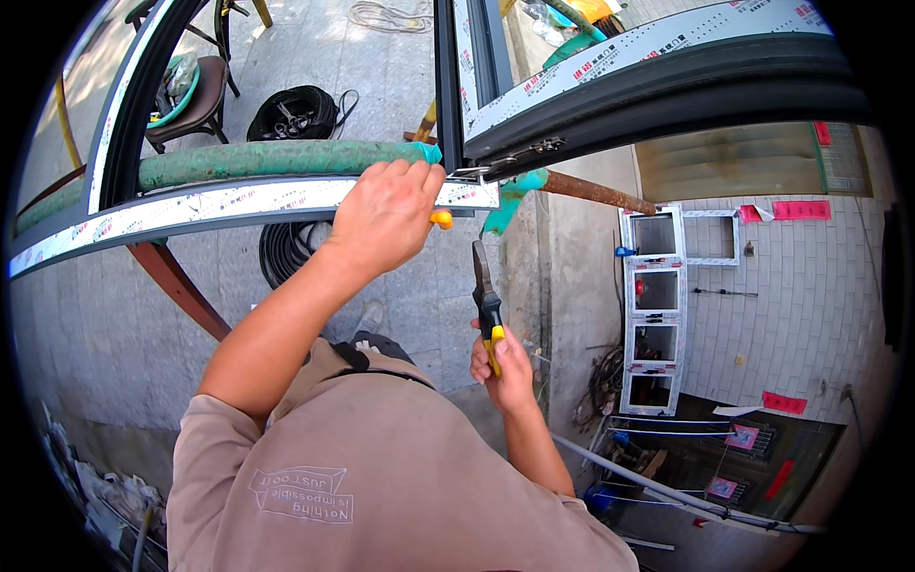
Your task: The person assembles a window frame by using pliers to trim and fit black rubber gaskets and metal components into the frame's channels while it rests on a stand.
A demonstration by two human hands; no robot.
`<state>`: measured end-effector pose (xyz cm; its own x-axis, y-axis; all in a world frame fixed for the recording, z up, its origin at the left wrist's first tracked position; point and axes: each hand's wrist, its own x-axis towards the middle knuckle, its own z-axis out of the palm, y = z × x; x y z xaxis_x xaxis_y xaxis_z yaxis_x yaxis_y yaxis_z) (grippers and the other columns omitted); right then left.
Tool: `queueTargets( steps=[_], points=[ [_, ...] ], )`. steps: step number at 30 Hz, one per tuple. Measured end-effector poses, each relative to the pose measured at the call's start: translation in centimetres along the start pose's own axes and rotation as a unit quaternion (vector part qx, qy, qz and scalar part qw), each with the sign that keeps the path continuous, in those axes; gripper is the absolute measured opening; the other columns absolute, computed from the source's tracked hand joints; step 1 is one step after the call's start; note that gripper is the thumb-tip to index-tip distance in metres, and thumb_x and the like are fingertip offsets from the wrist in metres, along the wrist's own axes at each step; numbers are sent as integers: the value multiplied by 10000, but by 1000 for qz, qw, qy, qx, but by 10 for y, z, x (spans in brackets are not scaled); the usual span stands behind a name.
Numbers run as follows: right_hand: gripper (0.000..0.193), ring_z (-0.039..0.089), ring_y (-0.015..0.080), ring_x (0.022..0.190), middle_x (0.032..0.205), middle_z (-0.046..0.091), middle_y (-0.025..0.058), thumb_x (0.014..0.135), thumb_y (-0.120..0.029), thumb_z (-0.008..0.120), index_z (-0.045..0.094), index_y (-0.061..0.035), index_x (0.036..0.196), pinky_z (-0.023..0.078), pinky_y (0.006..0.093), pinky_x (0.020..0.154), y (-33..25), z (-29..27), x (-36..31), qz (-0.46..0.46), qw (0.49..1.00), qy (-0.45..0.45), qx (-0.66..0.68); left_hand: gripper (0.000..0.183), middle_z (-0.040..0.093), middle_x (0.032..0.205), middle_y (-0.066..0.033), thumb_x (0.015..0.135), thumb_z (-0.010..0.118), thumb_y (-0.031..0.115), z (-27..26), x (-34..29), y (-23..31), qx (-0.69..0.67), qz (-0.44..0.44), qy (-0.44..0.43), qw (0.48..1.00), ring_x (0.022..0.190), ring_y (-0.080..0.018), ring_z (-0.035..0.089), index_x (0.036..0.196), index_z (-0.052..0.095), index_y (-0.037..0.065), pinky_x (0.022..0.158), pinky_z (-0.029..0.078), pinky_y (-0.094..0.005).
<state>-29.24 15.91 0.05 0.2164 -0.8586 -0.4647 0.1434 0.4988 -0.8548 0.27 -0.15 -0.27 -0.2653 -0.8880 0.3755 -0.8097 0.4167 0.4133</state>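
tan cloth shirt (400, 467), taper-nosed yellow-handled pliers (488, 305) in curled right hand (508, 370)

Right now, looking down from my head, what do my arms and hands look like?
Your left hand and right hand are ungloved, with no watch or bracelet visible. Both forearms are bare. The left sleeve is short and brownish taupe, matching your T-shirt, which has pale lettering inside outlined shapes.
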Motion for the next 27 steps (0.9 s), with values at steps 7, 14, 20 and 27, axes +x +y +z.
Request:
queueTargets(
  steps=[7,14,20,27],
  points=[
    [754,513,129,787,928,551,37,995,-477,800,473,-14,1492,453,308,685,12,13,-7,-63,983,-101,141,459,700,1087,-136,911,772,237,1,-1,0,1,3,8,1000,1036,-318,692,1278,665,-16,912,531,-440],
    [534,603,178,901,982,615,73,998,-203,799,506,-12,1402,515,364,803,12,25,-10,-105,988,-94,59,290,679,964,-108,896,701,143,1,-1,2,17,28,71,997,932,-300,688,1154,691,11,841,535,-423],
    [368,633,187,888,973,635,80,1013,-86,729,540,-15,1321,532,377,819,21,28,-13,-94,992,-64,55,383,712,1075,-120,912,739,192,-4,0,7,14,16,42,999,1034,-311,703,1248,701,12,913,546,-441],
    [330,633,179,889,973,631,66,1024,-62,714,551,-38,1310,537,365,816,31,6,-24,-99,993,-37,56,436,739,1257,-107,886,779,110,-39,-18,42,-198,163,66,964,1134,-338,715,1316,716,79,959,568,-464]
  ],
)
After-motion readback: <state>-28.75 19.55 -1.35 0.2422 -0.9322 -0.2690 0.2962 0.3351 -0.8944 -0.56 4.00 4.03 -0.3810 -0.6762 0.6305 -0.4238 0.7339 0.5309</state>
